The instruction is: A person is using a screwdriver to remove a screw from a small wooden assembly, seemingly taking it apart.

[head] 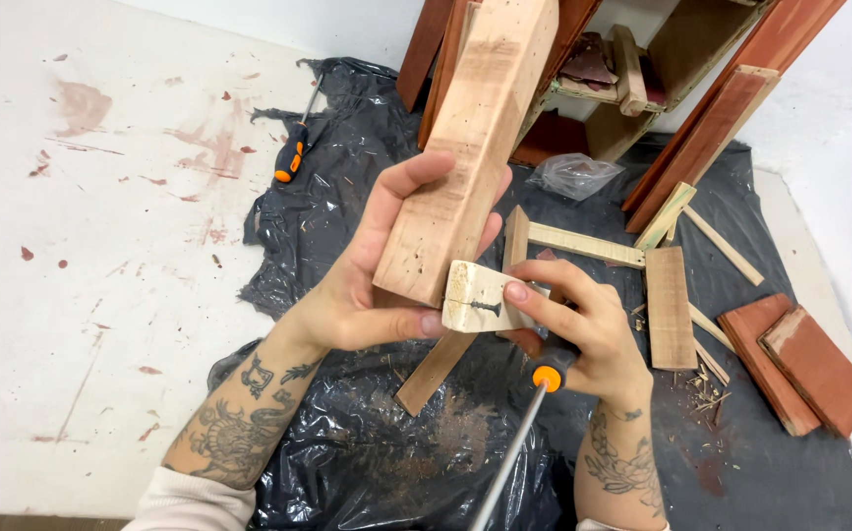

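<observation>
Head view, looking straight down: the left hand (367,295) is wrapped around the lower end of a long pale wooden beam (475,138), fingers curled over its top face and the thumb pressing at the bottom corner. The beam rises away from the hands, tilted up toward the top of the frame. Butted against its lower end is a small pale wood block (480,298) with a dark screw (485,308) lying across its face. The right hand (583,329) pinches that block with thumb and fingertips, and the same hand also grips a screwdriver (534,403) with an orange collar, its metal shaft pointing down toward the bottom edge.

Everything sits above a black plastic sheet (367,452) spread over the white, red-stained floor (82,295). A second screwdriver with an orange-and-black handle (291,155) lies on the sheet's far left edge, well apart from the hands. Right of the hands lie loose pale wood strips (670,305) and splinters, and further right two reddish boards (799,364) lie stacked together. A crumpled clear plastic bag (573,175) lies behind the beam. Beyond it stands an open wooden shelf unit (686,49) holding offcuts, with red planks (706,147) leaning against it.
</observation>
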